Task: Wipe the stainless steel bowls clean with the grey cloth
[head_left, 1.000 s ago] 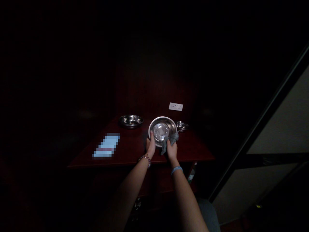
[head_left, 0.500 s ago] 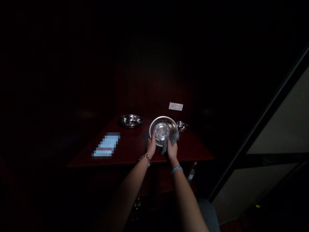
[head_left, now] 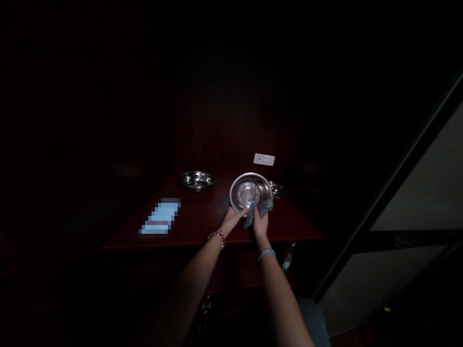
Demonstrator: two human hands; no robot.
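Note:
A shiny steel bowl point(head_left: 248, 193) is tilted toward me above the dark red table. My left hand point(head_left: 231, 220) grips its lower left rim, with the thumb reaching over the inside and the other fingers hidden beneath. At the lower right rim my right hand point(head_left: 261, 224) is closed on a grey cloth point(head_left: 266, 206), which lies bunched against the bowl's edge. Part of the cloth hangs below the rim, between the two hands.
The red table point(head_left: 195, 221) also carries another steel bowl point(head_left: 197, 181) at the back left and a steel dish point(head_left: 277, 188) partly behind the held bowl. A pixelated bright patch point(head_left: 161, 217) lies left. A socket point(head_left: 264, 159) is on the wall; a bottle point(head_left: 288, 260) stands below the tabletop.
The held bowl has shifted slightly right and turned. My left hand has slid lower along the rim, its thumb now pointing toward the cloth. My right hand still holds the cloth at the rim.

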